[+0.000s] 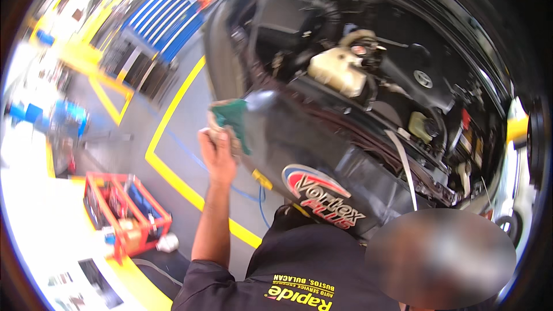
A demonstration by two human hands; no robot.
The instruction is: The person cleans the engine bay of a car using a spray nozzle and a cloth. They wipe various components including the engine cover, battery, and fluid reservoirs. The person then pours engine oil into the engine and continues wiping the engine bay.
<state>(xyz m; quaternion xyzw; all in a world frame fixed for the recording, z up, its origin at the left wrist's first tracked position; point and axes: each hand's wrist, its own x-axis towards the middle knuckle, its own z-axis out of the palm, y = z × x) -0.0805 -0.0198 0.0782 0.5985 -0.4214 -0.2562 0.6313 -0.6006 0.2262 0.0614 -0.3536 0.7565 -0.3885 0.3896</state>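
Gray workshop floor lies beside an open engine bay edged by a black cover. The left hand, its grip narrow, holds a green-and-tan cloth at the cover's left edge; the right grip is out of sight.

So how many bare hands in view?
1: the left hand, holding a green-and-tan cloth near the black printed cover. Right hand not visible, possibly hidden.

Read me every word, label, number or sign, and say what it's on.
I won't copy wording, only locate it:
Glossy black fender cover: large white and red lettering, legible.
Black fabric shirt: yellow lettering, upside down, legible.
Black plastic engine cover: round silver emblem.
Small red cap, anything elsewhere: too blurred to read.
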